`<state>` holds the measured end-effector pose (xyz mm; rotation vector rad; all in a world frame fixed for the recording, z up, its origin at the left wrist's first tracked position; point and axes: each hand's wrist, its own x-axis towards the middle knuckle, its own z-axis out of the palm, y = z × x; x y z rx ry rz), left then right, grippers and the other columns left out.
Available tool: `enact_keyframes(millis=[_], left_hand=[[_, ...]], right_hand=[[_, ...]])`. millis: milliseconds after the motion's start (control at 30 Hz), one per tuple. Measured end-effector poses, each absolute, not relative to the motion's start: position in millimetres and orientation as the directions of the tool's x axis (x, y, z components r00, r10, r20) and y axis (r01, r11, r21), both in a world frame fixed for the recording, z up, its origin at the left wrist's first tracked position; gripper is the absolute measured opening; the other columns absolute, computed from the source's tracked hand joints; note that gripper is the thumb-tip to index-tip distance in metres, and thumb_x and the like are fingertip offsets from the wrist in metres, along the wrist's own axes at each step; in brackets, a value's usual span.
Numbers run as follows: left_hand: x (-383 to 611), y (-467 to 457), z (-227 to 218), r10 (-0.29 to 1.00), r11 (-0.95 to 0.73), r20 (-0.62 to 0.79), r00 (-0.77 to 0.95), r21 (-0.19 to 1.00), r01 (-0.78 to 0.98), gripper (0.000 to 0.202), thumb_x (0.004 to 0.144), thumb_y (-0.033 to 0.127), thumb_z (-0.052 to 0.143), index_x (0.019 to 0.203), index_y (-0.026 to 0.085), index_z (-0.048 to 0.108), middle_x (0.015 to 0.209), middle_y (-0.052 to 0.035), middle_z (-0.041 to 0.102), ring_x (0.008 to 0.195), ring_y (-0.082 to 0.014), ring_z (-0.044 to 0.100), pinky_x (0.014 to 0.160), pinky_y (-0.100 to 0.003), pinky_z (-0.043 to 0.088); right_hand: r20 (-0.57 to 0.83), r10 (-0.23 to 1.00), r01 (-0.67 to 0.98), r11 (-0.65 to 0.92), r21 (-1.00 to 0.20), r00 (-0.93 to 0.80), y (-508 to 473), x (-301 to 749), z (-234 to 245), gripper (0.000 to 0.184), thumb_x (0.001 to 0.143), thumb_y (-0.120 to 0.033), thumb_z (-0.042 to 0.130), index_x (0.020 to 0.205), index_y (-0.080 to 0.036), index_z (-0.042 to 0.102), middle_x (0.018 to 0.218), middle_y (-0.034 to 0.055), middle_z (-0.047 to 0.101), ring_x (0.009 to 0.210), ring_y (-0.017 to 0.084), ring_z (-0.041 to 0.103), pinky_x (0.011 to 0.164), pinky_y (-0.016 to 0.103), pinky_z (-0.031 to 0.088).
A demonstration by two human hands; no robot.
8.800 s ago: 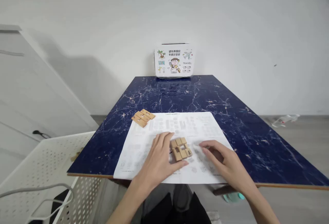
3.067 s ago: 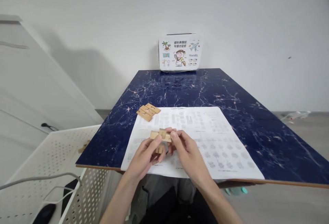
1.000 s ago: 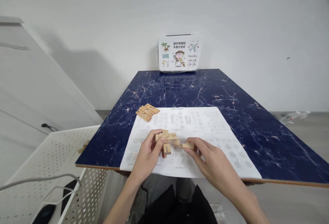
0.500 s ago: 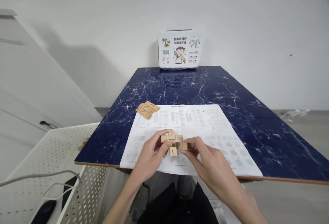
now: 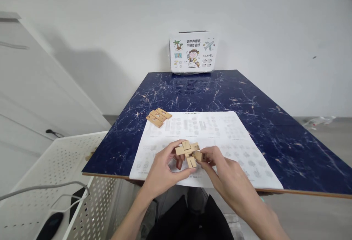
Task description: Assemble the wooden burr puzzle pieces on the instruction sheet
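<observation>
A wooden interlocking block puzzle, cross-shaped with arms sticking out, is held just above a printed sheet. My left hand grips it from the left. Its thumb lies along the lower block and its fingers reach behind the puzzle, partly hidden. With thumb and index finger, my right hand pinches the end of the right-hand block. Dark marks show on several blocks. Flat wooden pieces with cut-outs lie overlapped at the sheet's upper left corner.
The sheet covers the near part of a dark blue marbled table. A white printed case stands at the far edge against the wall. Left of the table is a white perforated basket holding cables and dark objects.
The puzzle has turned and tilted slightly in my hands. My left thumb has slid from its middle down to the lower block. My right hand keeps its pinch.
</observation>
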<state>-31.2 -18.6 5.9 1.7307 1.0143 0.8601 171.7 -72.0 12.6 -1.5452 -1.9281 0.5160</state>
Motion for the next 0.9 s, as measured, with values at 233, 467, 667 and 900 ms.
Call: enact_keyframes(millis=[233, 467, 667, 900], left_hand=[[-29, -19, 9, 0.888, -0.286, 0.112, 0.445, 0.894, 0.345, 0.058, 0.078, 0.03, 0.082, 0.131, 0.026, 0.057, 0.087, 0.0016, 0.063, 0.073, -0.015, 0.057, 0.071, -0.028, 0.051], [-29, -19, 10, 0.87, -0.291, 0.11, 0.48, 0.901, 0.321, 0.058, 0.078, 0.03, 0.083, 0.13, 0.026, 0.058, 0.085, 0.0034, 0.06, 0.072, -0.0136, 0.055, 0.07, -0.026, 0.05], [-29, -18, 10, 0.869, -0.309, 0.119, 0.48, 0.889, 0.339, 0.058, 0.076, 0.027, 0.083, 0.129, 0.025, 0.057, 0.083, 0.0042, 0.06, 0.071, -0.0134, 0.055, 0.069, -0.026, 0.049], [-29, -19, 11, 0.859, -0.356, 0.144, 0.492, 0.857, 0.372, 0.058, 0.076, 0.025, 0.084, 0.127, 0.025, 0.058, 0.082, 0.0051, 0.06, 0.072, -0.0133, 0.057, 0.071, -0.025, 0.049]], right_hand=[[0.193, 0.948, 0.781, 0.317, -0.539, -0.252, -73, 183, 12, 0.022, 0.105, -0.027, 0.039, 0.125, -0.031, 0.048, 0.096, 0.0016, 0.075, 0.069, 0.023, 0.072, 0.059, 0.028, 0.049], [0.177, 0.955, 0.762, 0.297, -0.576, -0.239, -71, 188, 14, 0.019, 0.107, -0.03, 0.041, 0.123, -0.031, 0.053, 0.09, 0.0002, 0.075, 0.064, 0.02, 0.07, 0.056, 0.025, 0.047], [0.213, 0.944, 0.734, 0.33, -0.594, -0.252, -67, 192, 14, 0.019, 0.107, -0.032, 0.044, 0.12, -0.03, 0.056, 0.102, 0.0018, 0.076, 0.074, 0.02, 0.072, 0.064, 0.027, 0.051], [0.252, 0.945, 0.752, 0.321, -0.576, -0.21, -69, 190, 13, 0.019, 0.106, -0.03, 0.043, 0.121, -0.029, 0.056, 0.098, 0.0022, 0.076, 0.072, 0.021, 0.073, 0.062, 0.028, 0.051]])
